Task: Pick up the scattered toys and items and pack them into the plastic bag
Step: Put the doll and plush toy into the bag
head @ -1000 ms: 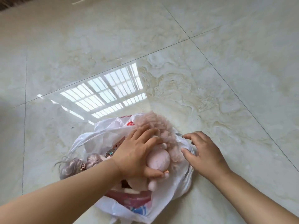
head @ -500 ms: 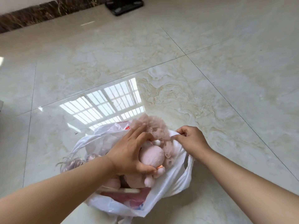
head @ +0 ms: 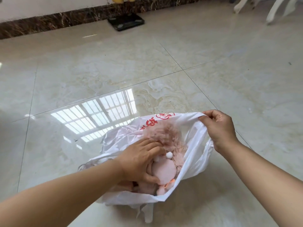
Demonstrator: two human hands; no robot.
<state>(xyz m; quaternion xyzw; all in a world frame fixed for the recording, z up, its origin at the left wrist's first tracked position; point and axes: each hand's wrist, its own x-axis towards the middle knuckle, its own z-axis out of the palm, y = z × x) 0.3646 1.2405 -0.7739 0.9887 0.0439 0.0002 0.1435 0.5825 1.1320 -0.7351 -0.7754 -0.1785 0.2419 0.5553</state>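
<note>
Both hands busy: L fingers (head: 152, 147) around plush (head: 165, 167), R hand (head: 219, 128) pinching bag (head: 195, 154) rim.

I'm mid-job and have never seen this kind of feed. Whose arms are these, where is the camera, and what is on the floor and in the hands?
There is no machine here: these are a person's two bare arms, filmed by one wide-angle camera worn on the head, looking forward and down.

On the glossy tiled floor lies a white plastic bag with red print. The right hand pinches the bag's rim and lifts it, holding the mouth open. The left hand reaches into the bag, its fingers curled around a pink plush toy with fluffy fur, pressing it in. Other pinkish items sit under it; I cannot tell what they are.

Farther off, a black bathroom scale lies by the dark skirting board, and white chair legs show at the top right.
</note>
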